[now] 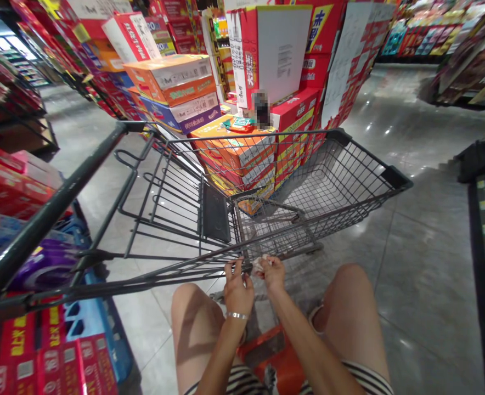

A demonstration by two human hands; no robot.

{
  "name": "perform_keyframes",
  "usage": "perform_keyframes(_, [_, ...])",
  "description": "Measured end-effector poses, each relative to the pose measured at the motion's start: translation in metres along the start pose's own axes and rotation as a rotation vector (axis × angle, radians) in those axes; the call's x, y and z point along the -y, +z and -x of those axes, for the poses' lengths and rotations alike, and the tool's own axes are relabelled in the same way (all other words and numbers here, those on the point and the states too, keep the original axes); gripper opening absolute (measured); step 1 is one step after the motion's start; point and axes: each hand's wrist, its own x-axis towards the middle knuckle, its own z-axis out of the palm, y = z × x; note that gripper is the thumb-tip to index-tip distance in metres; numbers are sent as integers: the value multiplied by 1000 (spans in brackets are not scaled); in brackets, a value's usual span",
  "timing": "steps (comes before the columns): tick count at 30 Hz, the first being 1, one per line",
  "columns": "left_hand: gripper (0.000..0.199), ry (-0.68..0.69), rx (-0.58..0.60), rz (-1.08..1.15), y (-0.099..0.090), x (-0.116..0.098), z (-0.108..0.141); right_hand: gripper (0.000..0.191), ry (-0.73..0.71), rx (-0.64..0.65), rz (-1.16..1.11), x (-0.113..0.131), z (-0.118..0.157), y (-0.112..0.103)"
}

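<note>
A grey wire shopping cart (328, 184) stretches across the view in front of my knees. My left hand (238, 288), with a silver bracelet at the wrist, is raised against the cart's near side. Its fingers are spread apart by the lower bars, and I cannot tell whether they touch them. Just to the right, my right hand (274, 274) pinches a crumpled whitish cloth or tissue (260, 267) close to the cart's side wires. The cart's dark plastic seat flap (215, 213) lies beyond both hands.
An orange stool (275, 356) is beneath me, between my legs. Stacked boxes (238, 148) stand behind the cart, with a small pixelated patch on them. Red cartons (49, 365) and a blue crate (117, 334) fill the left. A dark shelf edge (479, 230) runs along the right.
</note>
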Motion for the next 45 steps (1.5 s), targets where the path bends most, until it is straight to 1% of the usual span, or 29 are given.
perform_keyframes(3, [49,4,-8,5,0,-1,0,44,97,-49,-32,13,14,6])
perform_keyframes(5, [50,-13,-3,10,-1,-3,0,41,116,-9,-52,22,23,9])
perform_keyframes(9, [49,-34,8,37,-2,-4,1,33,82,79,-63,29,36,12])
perform_keyframes(12, [49,-28,24,56,-2,-3,3,31,13,70,-25,26,38,9])
perform_keyframes(14, [50,-22,22,60,-2,-2,4,32,-65,60,48,22,37,6])
perform_keyframes(15, [50,-21,16,60,-1,-1,4,32,-127,63,104,20,37,4])
perform_keyframes(19, [48,-21,-6,61,3,-1,5,26,-500,126,404,19,34,-4])
perform_keyframes(21, [47,-19,-18,67,4,-2,5,25,-647,184,520,18,30,-8])
perform_keyframes(23, [47,-19,-29,73,5,-2,5,25,-737,230,604,17,25,-12])
perform_keyframes(26, [46,-35,-38,68,4,-5,5,24,-817,234,729,12,16,-18])
perform_keyframes(28, [47,-46,-39,60,3,-7,4,24,-842,212,798,7,10,-22])
perform_keyframes(31, [48,-50,-36,52,2,-9,4,27,-841,173,885,-1,3,-28])
perform_keyframes(34, [48,-50,-26,39,2,-8,5,32,-788,136,993,-7,-5,-34])
perform_keyframes(38, [51,-33,7,4,2,-7,10,31,-723,102,1105,-12,-16,-41])
perform_keyframes(42, [58,0,6,32,2,-6,18,29,-737,97,1123,-13,-21,-41])
perform_keyframes(45, [56,11,2,60,0,-4,22,29,-722,96,1098,-10,-19,-38])
